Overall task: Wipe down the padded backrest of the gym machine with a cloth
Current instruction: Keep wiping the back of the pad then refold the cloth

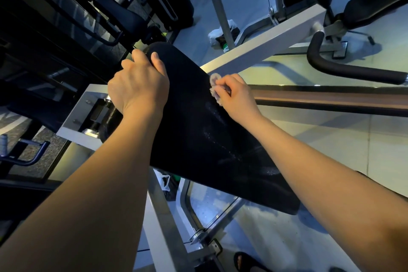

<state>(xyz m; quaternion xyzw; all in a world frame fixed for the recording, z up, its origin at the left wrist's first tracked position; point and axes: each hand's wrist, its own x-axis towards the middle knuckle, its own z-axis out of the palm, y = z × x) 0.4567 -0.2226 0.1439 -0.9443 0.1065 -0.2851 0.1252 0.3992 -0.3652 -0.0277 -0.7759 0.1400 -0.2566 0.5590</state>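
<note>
A pale tiled floor (331, 139) with a cool, greenish sheen spreads from 2 to 5 o'clock, crossed at 3 o'clock by a glossy brown rail (331, 97) and, just above it, a curved bar in black foam (335, 69). At 1 o'clock stands a black padded seat (371, 6), a white steel beam (265, 51) slants toward it, and a crumpled white plastic bag (217, 34) lies at 12 o'clock. From 9 to 11 o'clock the room is dim, packed with dark machine parts (99, 6), with speckled matting (37, 152) at 8 o'clock.
</note>
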